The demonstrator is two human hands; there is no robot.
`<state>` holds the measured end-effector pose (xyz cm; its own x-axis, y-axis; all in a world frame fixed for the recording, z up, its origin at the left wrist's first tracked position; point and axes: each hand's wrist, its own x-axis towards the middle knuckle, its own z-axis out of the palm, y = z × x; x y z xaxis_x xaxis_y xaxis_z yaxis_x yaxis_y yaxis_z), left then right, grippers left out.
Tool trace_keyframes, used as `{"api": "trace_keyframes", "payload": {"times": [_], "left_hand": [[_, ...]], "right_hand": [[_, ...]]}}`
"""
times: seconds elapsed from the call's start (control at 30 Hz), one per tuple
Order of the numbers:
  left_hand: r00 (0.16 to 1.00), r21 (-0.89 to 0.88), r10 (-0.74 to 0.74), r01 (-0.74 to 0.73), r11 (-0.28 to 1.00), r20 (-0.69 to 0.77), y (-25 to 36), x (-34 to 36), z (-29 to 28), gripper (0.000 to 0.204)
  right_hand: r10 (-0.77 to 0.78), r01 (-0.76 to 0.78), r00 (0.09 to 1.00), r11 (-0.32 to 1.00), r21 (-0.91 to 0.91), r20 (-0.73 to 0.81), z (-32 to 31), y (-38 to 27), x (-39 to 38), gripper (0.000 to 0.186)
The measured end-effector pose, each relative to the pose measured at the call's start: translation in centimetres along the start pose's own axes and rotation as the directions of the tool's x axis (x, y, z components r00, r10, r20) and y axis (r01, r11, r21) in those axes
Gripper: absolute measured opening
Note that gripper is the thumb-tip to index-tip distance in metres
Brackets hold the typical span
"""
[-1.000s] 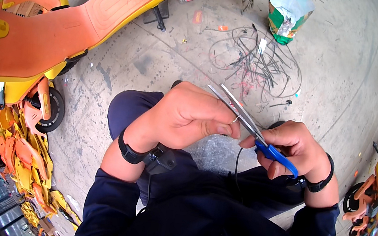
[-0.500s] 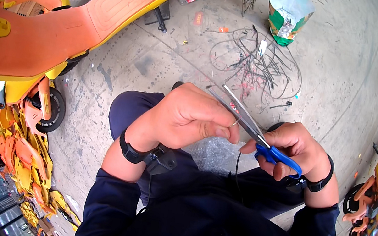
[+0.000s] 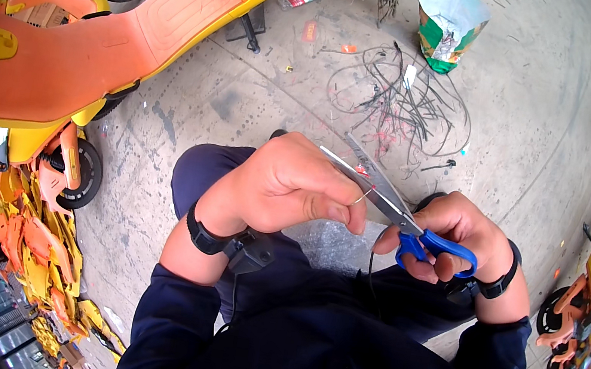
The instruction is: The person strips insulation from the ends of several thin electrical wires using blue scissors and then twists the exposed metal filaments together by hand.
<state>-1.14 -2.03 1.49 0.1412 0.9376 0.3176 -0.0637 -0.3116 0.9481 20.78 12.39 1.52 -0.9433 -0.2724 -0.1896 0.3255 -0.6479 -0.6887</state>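
Observation:
My right hand (image 3: 458, 234) grips blue-handled scissors (image 3: 411, 223), their grey blades slightly apart and pointing up-left. My left hand (image 3: 292, 184) is closed around a thin wire (image 3: 363, 195), pinching its bare end right against the blades. A black wire (image 3: 371, 267) hangs down from between my hands toward my lap. Both wrists wear black bands. My dark blue sleeves and trousers fill the lower part of the view.
A tangle of dark wires (image 3: 398, 101) lies on the concrete floor ahead of me, with a green and white bag (image 3: 450, 25) beyond it. An orange and yellow scooter body (image 3: 104, 44) stands at the left. Stacked orange parts (image 3: 31, 238) line the left edge.
Both hands with the scissors and wire have stayed together and shifted slightly; the scissor blades sit a little closer to the wire end.

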Motion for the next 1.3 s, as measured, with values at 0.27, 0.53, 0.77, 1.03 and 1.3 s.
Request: {"api": "trace_keyframes", "payload": {"times": [0.27,0.53,0.77,1.03,1.3], "left_hand": [[1.000,-0.028,0.022,-0.022,0.999,0.022,0.3,-0.1,0.0,0.006],[0.999,-0.038,-0.032,0.031,0.999,-0.011,0.5,-0.2,-0.1,0.010],[0.989,0.319,0.001,0.045,0.947,-0.145,-1.0,1.0,0.8,0.024],[0.896,-0.059,-0.342,0.340,0.939,-0.284,-0.3,0.3,1.1,0.013],[0.953,0.414,-0.120,0.232,0.880,-0.280,-0.5,0.2,1.2,0.011]], "right_hand": [[-0.039,0.031,0.997,0.993,0.115,0.069,0.1,0.4,0.3,0.066],[-0.024,0.022,0.999,0.998,-0.059,-0.032,0.1,-0.2,0.3,0.054],[-0.641,0.132,0.768,0.143,-0.981,0.010,-0.7,0.3,1.6,0.052],[-0.678,0.031,0.734,-0.034,-0.999,0.046,-0.8,-0.3,1.5,0.052],[-0.676,0.035,0.736,0.000,-0.999,0.026,-0.7,-0.4,1.5,0.050]]}}
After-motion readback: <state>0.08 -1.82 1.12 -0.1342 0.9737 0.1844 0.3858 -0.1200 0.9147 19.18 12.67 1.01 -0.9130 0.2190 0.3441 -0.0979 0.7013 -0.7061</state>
